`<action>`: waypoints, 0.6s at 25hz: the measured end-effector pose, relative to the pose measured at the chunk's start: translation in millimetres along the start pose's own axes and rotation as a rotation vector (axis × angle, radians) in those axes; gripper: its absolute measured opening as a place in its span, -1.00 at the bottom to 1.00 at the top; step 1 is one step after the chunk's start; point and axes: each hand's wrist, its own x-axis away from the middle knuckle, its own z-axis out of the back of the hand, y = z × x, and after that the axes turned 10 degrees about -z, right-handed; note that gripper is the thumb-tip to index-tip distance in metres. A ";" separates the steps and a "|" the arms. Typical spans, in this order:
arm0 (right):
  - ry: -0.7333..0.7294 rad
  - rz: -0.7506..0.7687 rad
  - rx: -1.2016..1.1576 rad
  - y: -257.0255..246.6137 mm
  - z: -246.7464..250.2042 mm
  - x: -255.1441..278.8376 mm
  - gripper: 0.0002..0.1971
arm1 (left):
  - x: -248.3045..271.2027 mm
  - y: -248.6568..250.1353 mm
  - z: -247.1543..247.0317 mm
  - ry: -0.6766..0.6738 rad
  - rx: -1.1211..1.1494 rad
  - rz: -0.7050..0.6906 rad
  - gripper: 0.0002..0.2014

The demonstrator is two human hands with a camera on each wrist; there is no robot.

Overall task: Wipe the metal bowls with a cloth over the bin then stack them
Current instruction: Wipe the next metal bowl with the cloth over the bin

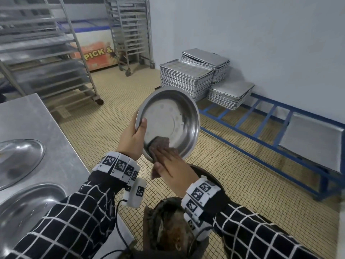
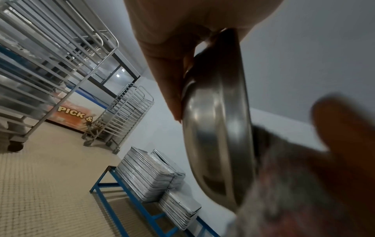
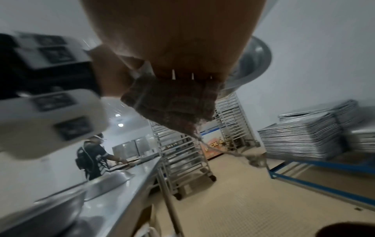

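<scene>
The steel desk [image 1: 28, 116] on the left carries two bowls [image 1: 20, 159] lying rim down, one nearer [image 1: 28, 206] than the other. Below the hands stands the dark bin [image 1: 168, 230], with brownish scraps inside. Over it, the left hand [image 1: 131, 141] holds a third bowl [image 1: 173, 120] tilted up on edge, thumb curled over the rim and fingers [image 2: 168, 89] behind its back. The right hand [image 1: 175, 171] presses a brown cloth [image 1: 158, 144] flat against the bowl's lower inside, fingers straight and together, the cloth's tail hanging under the palm.
</scene>
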 end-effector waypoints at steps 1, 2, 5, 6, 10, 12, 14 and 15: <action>0.008 -0.002 -0.061 -6.5 -2.7 2.7 -0.34 | -1.3 3.9 -1.2 -0.008 -0.022 -0.028 -0.60; 0.022 -0.019 -0.059 -6.9 -4.5 5.2 -0.31 | -2.0 7.0 -1.3 -0.023 -0.034 -0.050 -0.62; 0.063 -0.096 0.254 21.3 3.3 6.1 -0.22 | -2.2 8.5 0.5 -0.049 0.035 -0.040 -0.66; 0.081 -0.128 0.363 34.5 8.5 4.1 -0.23 | -1.4 6.8 0.2 -0.056 0.050 -0.019 -0.67; 0.186 -0.324 0.476 75.0 29.9 -11.6 -0.29 | 4.3 2.1 -6.5 -0.111 0.175 0.135 -0.67; 0.280 -0.322 0.352 79.8 40.9 -16.1 -0.33 | 7.0 3.0 -6.7 -0.134 0.232 0.188 -0.72; 0.360 -0.297 0.131 78.5 50.6 -17.7 -0.32 | 6.2 1.3 -3.6 -0.140 0.261 0.215 -0.75; 0.378 -0.311 -0.008 77.2 55.9 -17.2 -0.32 | 6.0 1.0 -1.0 -0.152 0.281 0.230 -0.74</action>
